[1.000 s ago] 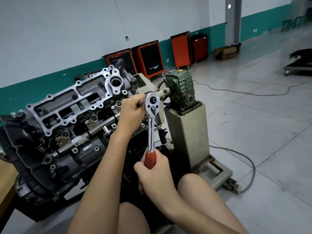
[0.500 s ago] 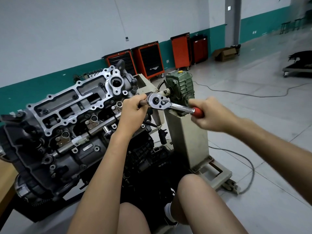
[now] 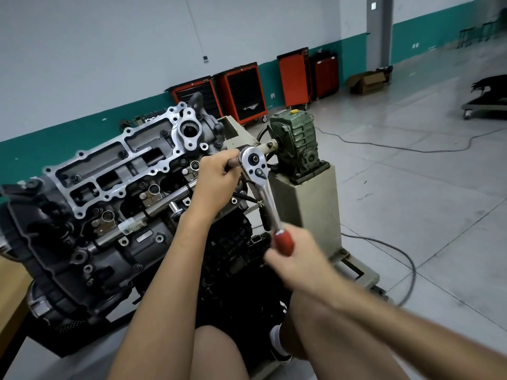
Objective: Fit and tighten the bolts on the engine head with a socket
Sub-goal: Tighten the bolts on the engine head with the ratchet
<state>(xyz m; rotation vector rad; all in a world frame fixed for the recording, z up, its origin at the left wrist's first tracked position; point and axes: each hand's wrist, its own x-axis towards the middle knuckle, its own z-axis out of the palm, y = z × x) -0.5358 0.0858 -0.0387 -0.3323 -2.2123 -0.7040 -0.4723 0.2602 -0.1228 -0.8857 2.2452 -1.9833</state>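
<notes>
Two hands on ratchet (image 3: 254, 165), frame centre. Left hand (image 3: 216, 175) fingers clenched round extension bar (image 3: 233, 162) beside ratchet; right hand (image 3: 297, 260) fingers grasp red handle (image 3: 284, 242), lower centre, blurred. Engine head (image 3: 109, 171) fills left of frame.

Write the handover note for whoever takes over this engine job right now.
Left hand: grips the extension bar just behind the ratchet head, at the right end of the engine head.
Right hand: grips the red handle, which points down toward the person; the hand is blurred.
The socket and the bolt under it are hidden behind the left hand.
Done: several dark bolts sit in the head's silver frame; tightness cannot be judged.
Left: finish this bolt, then check the others.
</notes>
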